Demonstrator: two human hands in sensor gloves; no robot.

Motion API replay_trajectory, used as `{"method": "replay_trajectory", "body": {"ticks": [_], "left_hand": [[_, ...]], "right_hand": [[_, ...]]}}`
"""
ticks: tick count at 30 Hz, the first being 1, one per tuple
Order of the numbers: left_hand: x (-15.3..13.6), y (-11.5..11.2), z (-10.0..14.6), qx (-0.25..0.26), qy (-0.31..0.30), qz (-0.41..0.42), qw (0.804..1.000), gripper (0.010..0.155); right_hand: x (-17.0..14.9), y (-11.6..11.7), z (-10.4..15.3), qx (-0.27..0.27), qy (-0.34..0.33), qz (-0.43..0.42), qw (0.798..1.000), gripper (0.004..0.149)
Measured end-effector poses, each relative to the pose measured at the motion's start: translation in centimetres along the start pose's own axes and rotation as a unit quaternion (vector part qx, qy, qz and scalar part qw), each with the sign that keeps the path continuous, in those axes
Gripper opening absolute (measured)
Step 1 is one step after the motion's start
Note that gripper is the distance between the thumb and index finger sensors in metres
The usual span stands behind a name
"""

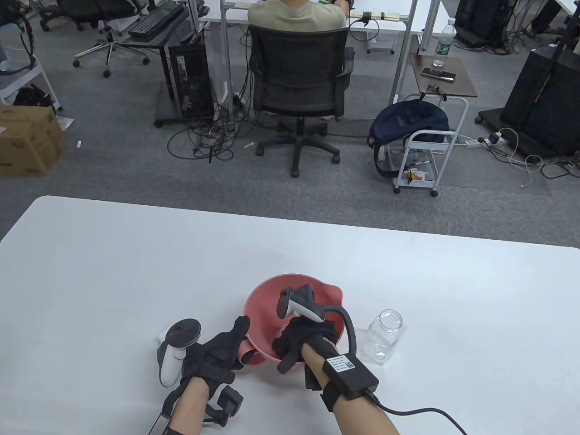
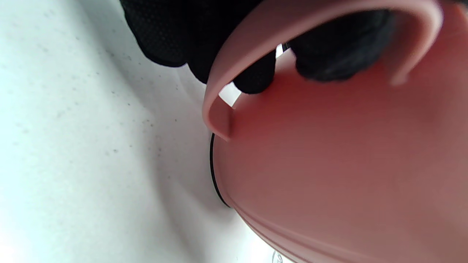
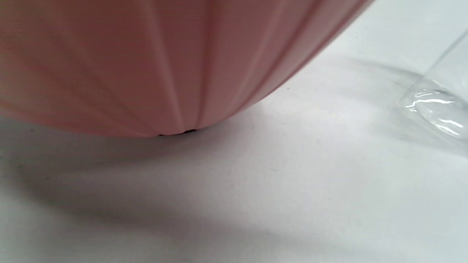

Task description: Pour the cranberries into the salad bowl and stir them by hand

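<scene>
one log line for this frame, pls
phase: stirring | right hand: in pink bowl | left hand: grips bowl handle | jar: upright, uncapped, looks empty

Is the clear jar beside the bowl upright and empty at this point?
Yes: the jar stands upright on the table, lidless, right of the pink bowl. Nothing shows through its clear walls.

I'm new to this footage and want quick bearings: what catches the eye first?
The pink bowl near the table's front edge stands out, with the right hand reaching down into it and the left hand gripping its handle. Just right of the bowl stands an empty clear jar, upright with no lid.
</scene>
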State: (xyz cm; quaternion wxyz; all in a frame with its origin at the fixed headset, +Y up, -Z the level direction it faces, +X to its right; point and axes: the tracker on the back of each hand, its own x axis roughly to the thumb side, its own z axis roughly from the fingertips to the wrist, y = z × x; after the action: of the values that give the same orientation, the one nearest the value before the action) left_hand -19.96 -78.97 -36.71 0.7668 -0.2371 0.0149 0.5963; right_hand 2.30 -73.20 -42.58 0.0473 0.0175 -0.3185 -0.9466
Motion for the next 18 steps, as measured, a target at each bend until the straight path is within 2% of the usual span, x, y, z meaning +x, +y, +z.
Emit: {"method": "replay_trajectory", "body": {"ticks": [7, 12, 18], "left_hand": [[-0.02, -0.01, 0.00, 0.000, -0.001, 0.000, 1.000, 0.074], [-0.02, 0.02, -0.02, -0.002, -0.001, -0.002, 1.000, 0.074], [-0.02, 0.02, -0.02, -0.003, -0.001, -0.002, 1.000, 0.074]], "right_hand": [[0.27, 0.46, -0.55, 0.035, -0.055, -0.021, 0.998, 0.054], [0.23, 0.59, -0.63, 0.047, -0.046, -0.006, 0.998, 0.043], [0.28, 0.55, -0.52, 0.042, -0.055, -0.003, 0.998, 0.046]]}}
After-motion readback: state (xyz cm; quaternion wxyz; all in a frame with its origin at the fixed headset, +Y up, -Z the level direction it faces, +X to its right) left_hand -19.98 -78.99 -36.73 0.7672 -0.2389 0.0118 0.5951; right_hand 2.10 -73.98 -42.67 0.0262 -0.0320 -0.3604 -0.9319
